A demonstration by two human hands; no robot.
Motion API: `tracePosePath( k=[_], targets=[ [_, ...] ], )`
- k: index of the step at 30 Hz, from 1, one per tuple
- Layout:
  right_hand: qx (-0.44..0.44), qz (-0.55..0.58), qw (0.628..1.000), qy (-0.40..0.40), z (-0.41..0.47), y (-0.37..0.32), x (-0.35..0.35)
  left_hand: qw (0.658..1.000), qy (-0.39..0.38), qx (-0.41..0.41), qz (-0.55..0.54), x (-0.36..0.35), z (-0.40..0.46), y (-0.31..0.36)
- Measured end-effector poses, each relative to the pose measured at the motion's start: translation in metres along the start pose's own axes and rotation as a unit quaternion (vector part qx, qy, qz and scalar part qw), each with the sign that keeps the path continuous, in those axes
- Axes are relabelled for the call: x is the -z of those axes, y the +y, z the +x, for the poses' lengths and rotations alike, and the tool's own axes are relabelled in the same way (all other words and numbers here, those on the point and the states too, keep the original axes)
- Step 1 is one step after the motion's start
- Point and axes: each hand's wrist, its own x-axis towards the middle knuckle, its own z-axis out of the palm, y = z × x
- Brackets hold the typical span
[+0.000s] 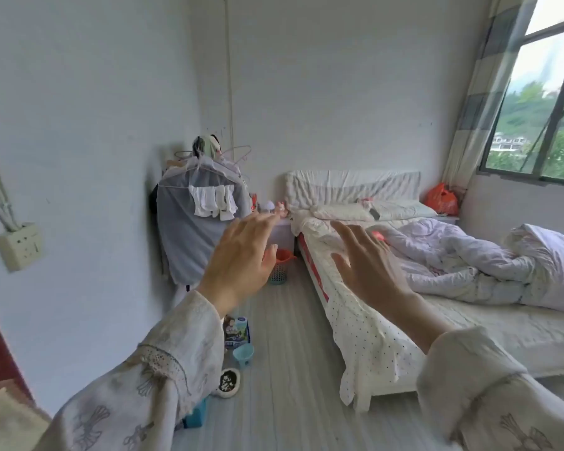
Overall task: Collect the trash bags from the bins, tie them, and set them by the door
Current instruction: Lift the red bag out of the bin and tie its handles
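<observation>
Left hand (241,258) raised in mid-air, back to camera, fingers straight and loosely spread, holding nothing. Right hand (367,265) raised beside it at 3 o'clock, fingers also straight and fanned wide, holding nothing. Hands apart, not touching each other or anything. Both wrists come out of loose cream printed fabric sleeves (163,362) entering from 6 o'clock.

Small teal plastic mesh bin with an orange trash bag liner (281,266) stands on the floor, showing just at 3 o'clock of the left hand's thumb, partly hidden by it, next to the bed's near corner. Well apart from both hands in depth.

Low bed with white dotted sheet (365,336) fills 3 o'clock; crumpled pale lilac quilt (469,255) on top. Orange plastic bag (442,198) sits at the bed head below the window (541,102), toward 2 o'clock; contents cannot tell. Grey fabric garment cover on a clothes rack (189,229) at 11 o'clock of the left hand, white socks hung on it. Along the wall at 6–7 o'clock: printed carton (236,330), light blue plastic cup (243,353), white bowl with dark contents (228,382). Beige wall socket (20,245) at 9 o'clock.
</observation>
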Motion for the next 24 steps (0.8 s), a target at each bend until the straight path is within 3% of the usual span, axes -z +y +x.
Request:
tracePosePath(
  k=[4,12,24],
  targets=[
    [-0.081,0.060,0.995,-0.015,-0.008,0.039,-0.055,0.981,-0.034,0.138,-0.129,-0.064,0.001,-0.013],
    [-0.108,0.082,0.982,-0.133,0.023,0.126,-0.206,0.951,-0.101,0.240,-0.168,-0.243,0.007,-0.094],
    [-0.158,0.103,0.961,-0.202,0.188,0.259,-0.390,0.924,-0.162,0.278,-0.209,-0.439,0.158,-0.254]
  ],
)
